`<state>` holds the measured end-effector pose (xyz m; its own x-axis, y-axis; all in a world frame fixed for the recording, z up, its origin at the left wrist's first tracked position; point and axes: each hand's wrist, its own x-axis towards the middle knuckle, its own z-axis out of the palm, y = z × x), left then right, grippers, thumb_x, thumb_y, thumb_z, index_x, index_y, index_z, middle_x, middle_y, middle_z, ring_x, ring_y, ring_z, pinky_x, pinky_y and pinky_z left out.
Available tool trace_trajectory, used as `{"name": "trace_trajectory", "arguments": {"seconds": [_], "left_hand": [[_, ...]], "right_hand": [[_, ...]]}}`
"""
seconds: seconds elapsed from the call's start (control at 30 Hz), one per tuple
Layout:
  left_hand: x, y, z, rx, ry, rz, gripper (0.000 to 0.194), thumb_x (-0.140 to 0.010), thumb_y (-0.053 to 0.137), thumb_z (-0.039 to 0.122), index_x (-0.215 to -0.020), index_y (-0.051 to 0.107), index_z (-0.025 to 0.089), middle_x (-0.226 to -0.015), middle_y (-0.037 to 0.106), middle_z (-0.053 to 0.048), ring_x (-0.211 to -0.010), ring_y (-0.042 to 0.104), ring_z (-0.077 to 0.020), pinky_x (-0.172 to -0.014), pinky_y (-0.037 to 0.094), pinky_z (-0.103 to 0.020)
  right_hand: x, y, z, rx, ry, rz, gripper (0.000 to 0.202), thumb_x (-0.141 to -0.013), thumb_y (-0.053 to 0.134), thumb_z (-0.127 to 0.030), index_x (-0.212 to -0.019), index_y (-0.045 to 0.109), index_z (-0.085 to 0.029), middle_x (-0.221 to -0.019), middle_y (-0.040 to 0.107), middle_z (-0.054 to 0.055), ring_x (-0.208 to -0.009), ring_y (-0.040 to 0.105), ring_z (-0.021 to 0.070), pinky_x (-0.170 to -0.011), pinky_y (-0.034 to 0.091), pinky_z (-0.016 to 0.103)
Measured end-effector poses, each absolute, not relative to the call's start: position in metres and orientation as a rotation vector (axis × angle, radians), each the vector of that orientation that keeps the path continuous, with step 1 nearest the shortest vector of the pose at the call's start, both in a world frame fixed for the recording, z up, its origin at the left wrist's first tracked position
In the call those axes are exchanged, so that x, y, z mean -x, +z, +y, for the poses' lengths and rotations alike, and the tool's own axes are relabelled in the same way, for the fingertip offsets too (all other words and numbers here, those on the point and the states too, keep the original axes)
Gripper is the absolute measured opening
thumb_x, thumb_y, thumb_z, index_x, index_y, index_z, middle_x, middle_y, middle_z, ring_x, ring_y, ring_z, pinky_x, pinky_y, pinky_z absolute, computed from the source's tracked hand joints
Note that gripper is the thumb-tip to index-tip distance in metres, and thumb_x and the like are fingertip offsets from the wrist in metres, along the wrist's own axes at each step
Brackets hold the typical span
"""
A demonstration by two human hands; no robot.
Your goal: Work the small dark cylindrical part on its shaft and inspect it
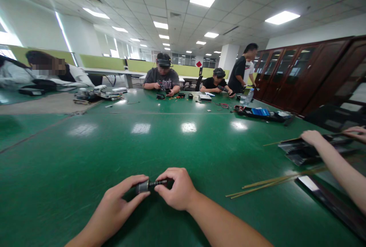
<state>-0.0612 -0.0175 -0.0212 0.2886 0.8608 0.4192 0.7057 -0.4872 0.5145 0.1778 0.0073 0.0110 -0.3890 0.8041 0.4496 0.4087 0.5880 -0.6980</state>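
Just above the green table (pixel 114 144), near its front, both hands are on one small metal part. My left hand (pixel 118 199) pinches a dark grey metal cylinder (pixel 142 187) between thumb and fingers. A thin ridged shaft (pixel 156 183) sticks out of the cylinder to the right. My right hand (pixel 177 189) has thumb and forefinger closed round the far end of that shaft. The shaft's tip is partly hidden by the right fingers.
Thin yellowish rods (pixel 257 185) and a long dark strip (pixel 328 205) lie at the right, by another person's hand (pixel 313 138) on black parts. Across the table, people work among small parts, a black tray (pixel 274 115) and a bottle (pixel 249 96).
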Motion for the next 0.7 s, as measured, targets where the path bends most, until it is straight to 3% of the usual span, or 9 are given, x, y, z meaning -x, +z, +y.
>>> {"name": "trace_trajectory", "arguments": {"seconds": [0.7], "left_hand": [[0.0608,-0.0146,-0.0178,-2.364,1.029,1.445,0.039,-0.086,0.067,0.04,-0.122,0.058,0.027,-0.118,0.068,-0.005,-0.108,0.065,-0.0239,-0.094,0.054,-0.034]], "right_hand": [[-0.1776,0.0141,0.0061,0.975,0.614,-2.002,0.015,-0.076,0.069,-0.026,-0.09,0.073,-0.022,-0.082,0.071,0.002,-0.072,0.064,0.016,-0.07,0.048,0.026]]}}
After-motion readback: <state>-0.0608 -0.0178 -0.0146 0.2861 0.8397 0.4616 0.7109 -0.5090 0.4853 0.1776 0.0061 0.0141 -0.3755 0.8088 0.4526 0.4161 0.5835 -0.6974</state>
